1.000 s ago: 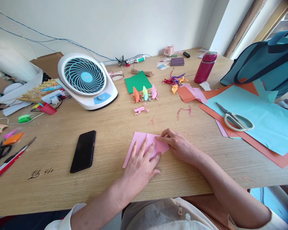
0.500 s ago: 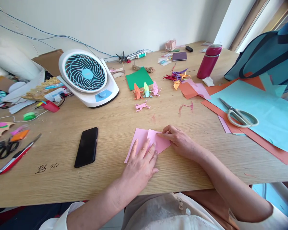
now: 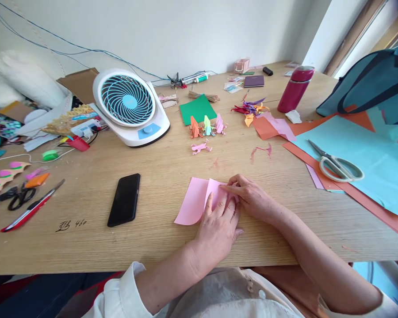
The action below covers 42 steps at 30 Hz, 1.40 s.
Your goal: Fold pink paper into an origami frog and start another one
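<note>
Pink paper [image 3: 193,201], phone [image 3: 124,201] near — fan [image 3: 129,102] beyond, scissors [image 3: 328,158] right

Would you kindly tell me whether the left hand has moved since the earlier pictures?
Yes: the left hand has shifted right, away from the black phone.

Under the fingers [image 3: 208,206]: pink paper sheet [image 3: 190,205], matt, smooth. Beneath, desk [image 3: 166,245]: wood-grain surface, low sheen. Left of fingers: smartphone [image 3: 124,200], smooth dark front, slight gloss. Beyond them: fan [image 3: 159,119], smooth white plastic. Right: scissors [image 3: 328,156], metal blades, plastic handles; farther off, bottle [image 3: 293,92], glossy.
</note>
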Each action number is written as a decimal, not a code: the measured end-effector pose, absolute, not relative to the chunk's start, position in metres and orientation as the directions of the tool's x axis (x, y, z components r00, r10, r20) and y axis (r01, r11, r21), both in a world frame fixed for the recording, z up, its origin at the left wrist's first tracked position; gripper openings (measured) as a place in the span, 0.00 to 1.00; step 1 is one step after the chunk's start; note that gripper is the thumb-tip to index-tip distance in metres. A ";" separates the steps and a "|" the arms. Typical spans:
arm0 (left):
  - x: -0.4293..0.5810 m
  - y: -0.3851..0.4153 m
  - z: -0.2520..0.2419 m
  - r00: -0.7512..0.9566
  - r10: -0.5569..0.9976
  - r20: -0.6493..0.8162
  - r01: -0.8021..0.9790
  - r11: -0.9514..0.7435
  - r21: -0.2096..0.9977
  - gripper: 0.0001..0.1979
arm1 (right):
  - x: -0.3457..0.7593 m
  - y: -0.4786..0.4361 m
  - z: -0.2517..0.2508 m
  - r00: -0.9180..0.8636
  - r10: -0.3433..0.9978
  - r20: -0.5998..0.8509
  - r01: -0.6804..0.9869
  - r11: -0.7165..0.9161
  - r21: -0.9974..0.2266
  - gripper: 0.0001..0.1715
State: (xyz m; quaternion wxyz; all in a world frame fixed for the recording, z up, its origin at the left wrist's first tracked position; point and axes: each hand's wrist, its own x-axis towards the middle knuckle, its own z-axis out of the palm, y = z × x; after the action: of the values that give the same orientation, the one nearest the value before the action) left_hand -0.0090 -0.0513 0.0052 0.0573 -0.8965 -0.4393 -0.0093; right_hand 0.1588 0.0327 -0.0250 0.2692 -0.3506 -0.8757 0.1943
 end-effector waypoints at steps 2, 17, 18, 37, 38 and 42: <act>-0.009 -0.053 0.003 0.589 0.805 0.072 0.808 -0.584 -0.081 0.31 | 0.159 0.032 -0.025 -0.604 0.719 0.343 0.506 0.679 -0.532 0.28; -0.021 -0.073 0.000 0.470 0.876 0.111 0.882 -0.459 -0.112 0.28 | 0.160 0.034 -0.030 -0.617 0.705 0.351 0.515 0.698 -0.497 0.33; -0.024 -0.076 -0.001 0.466 0.878 0.110 0.883 -0.455 -0.115 0.28 | 0.160 0.034 -0.030 -0.620 0.706 0.343 0.518 0.696 -0.497 0.33; -0.048 -0.107 -0.003 0.411 0.890 0.194 0.906 -0.377 -0.190 0.30 | 0.161 0.034 -0.029 -0.626 0.722 0.294 0.533 0.672 -0.514 0.38; -0.049 -0.109 -0.002 0.415 0.889 0.195 0.903 -0.377 -0.204 0.30 | 0.161 0.034 -0.029 -0.627 0.722 0.292 0.534 0.671 -0.514 0.38; -0.054 -0.114 -0.002 0.404 0.892 0.201 0.906 -0.361 -0.220 0.31 | 0.161 0.034 -0.028 -0.626 0.726 0.286 0.535 0.666 -0.520 0.36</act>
State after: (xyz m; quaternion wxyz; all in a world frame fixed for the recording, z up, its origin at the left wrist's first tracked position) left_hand -0.0542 -0.1143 -0.0017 0.1489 -0.8244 -0.5455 -0.0235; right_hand 0.1611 0.0342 -0.0285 0.2425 -0.3581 -0.8800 0.1966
